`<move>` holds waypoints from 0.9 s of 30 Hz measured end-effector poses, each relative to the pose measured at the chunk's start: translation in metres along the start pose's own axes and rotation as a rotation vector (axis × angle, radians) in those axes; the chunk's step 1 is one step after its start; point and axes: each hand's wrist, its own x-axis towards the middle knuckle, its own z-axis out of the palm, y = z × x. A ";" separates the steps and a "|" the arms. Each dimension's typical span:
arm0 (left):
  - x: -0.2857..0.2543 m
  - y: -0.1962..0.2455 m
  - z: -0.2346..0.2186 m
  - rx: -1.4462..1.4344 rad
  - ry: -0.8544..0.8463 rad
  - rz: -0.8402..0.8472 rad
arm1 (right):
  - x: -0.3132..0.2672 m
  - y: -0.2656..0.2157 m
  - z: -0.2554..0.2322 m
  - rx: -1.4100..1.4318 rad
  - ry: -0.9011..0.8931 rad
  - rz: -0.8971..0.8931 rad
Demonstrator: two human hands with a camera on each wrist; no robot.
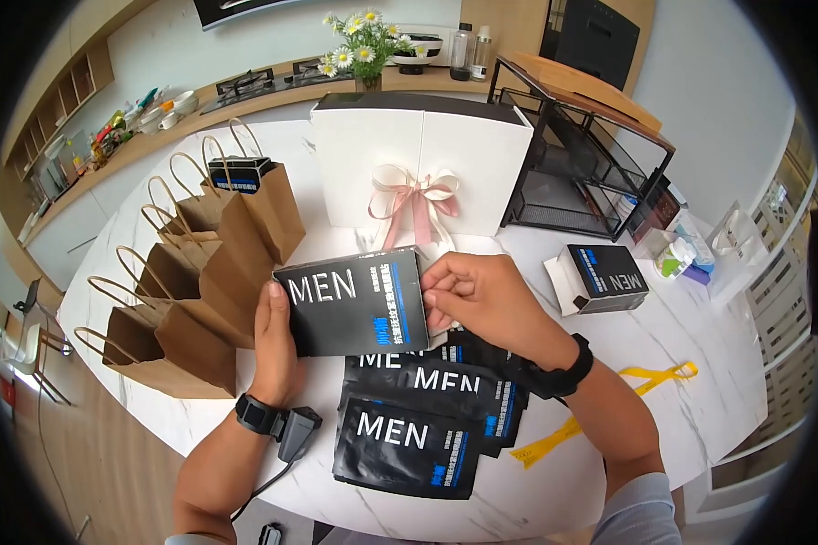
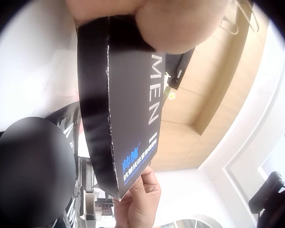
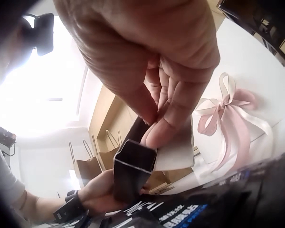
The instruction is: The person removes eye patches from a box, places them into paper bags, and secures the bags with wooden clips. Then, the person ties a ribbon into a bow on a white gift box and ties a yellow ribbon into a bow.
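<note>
A black MEN box (image 1: 350,304) is held above the table, its left end gripped by the left hand (image 1: 277,350), thumb on the front face. At its right end, the right hand (image 1: 482,300) has curled fingers at the opening; the right wrist view shows thumb and fingertips pinching the box's end beside a pale flap (image 3: 173,154). In the left wrist view the box (image 2: 133,95) stands between the left fingers and the right hand (image 2: 140,199). Below lie several black MEN sachets (image 1: 404,445), overlapping.
Several brown paper bags (image 1: 177,350) stand at the left, one holding a black box (image 1: 238,174). A white box with a ribbon bow (image 1: 418,200) stands behind. At the right are another MEN box (image 1: 600,277), a mesh rack (image 1: 563,218) and a yellow ribbon (image 1: 554,438).
</note>
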 end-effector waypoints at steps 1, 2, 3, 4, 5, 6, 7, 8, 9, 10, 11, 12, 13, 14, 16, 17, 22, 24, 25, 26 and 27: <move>0.001 -0.001 0.000 -0.002 0.002 -0.009 | 0.000 0.005 0.002 -0.016 0.020 -0.053; 0.002 -0.003 -0.001 -0.047 0.013 -0.025 | 0.000 0.009 0.003 0.014 0.036 -0.073; 0.003 -0.004 -0.004 -0.091 0.026 -0.040 | -0.002 0.009 0.002 0.016 0.035 -0.064; 0.006 -0.009 -0.010 -0.076 0.030 -0.024 | -0.005 0.007 -0.001 0.004 0.048 -0.047; 0.007 -0.008 -0.009 -0.074 0.035 -0.036 | -0.007 0.003 -0.004 -0.007 0.059 -0.028; 0.007 -0.005 -0.009 -0.097 0.036 -0.047 | -0.012 -0.006 -0.007 -0.035 0.078 0.028; 0.005 -0.003 -0.009 -0.119 0.037 -0.064 | -0.017 -0.009 -0.016 -0.131 0.061 0.042; 0.003 -0.001 -0.009 -0.122 0.049 -0.081 | -0.022 -0.010 -0.023 -0.259 0.014 0.084; 0.003 -0.001 -0.008 -0.126 0.050 -0.090 | -0.024 -0.011 -0.028 -0.392 -0.032 0.118; 0.003 -0.001 -0.007 -0.132 0.064 -0.092 | -0.028 -0.010 -0.027 -0.394 -0.031 0.125; 0.004 -0.001 -0.007 -0.134 0.076 -0.092 | -0.034 -0.008 -0.025 -0.608 -0.134 0.022; 0.004 -0.001 -0.007 -0.132 0.047 -0.064 | -0.039 -0.006 -0.021 -0.820 -0.239 -0.087; 0.004 0.000 -0.006 -0.130 0.045 -0.064 | -0.046 -0.003 -0.013 -0.818 -0.237 -0.087; 0.003 0.002 -0.005 -0.128 0.066 -0.047 | -0.053 0.000 -0.001 -0.945 -0.227 -0.242; 0.002 0.004 -0.004 -0.123 0.089 -0.029 | -0.061 0.000 0.018 -1.065 -0.216 -0.399; 0.003 0.004 -0.004 -0.120 0.105 -0.028 | -0.064 -0.005 0.025 -1.161 -0.254 -0.350; 0.004 -0.001 -0.010 -0.115 0.077 -0.038 | -0.056 0.018 0.014 -0.929 -0.241 -0.289; 0.005 0.000 -0.009 -0.141 0.091 -0.027 | -0.048 0.018 0.002 -0.762 -0.256 -0.143; 0.006 0.001 -0.008 -0.141 0.090 -0.018 | -0.045 0.019 -0.002 -0.592 -0.277 0.002; 0.005 0.001 -0.007 -0.135 0.109 -0.019 | -0.043 0.031 -0.006 -0.506 -0.215 -0.086; 0.004 0.001 -0.007 -0.130 0.130 -0.023 | -0.044 0.031 -0.010 -0.509 -0.219 -0.088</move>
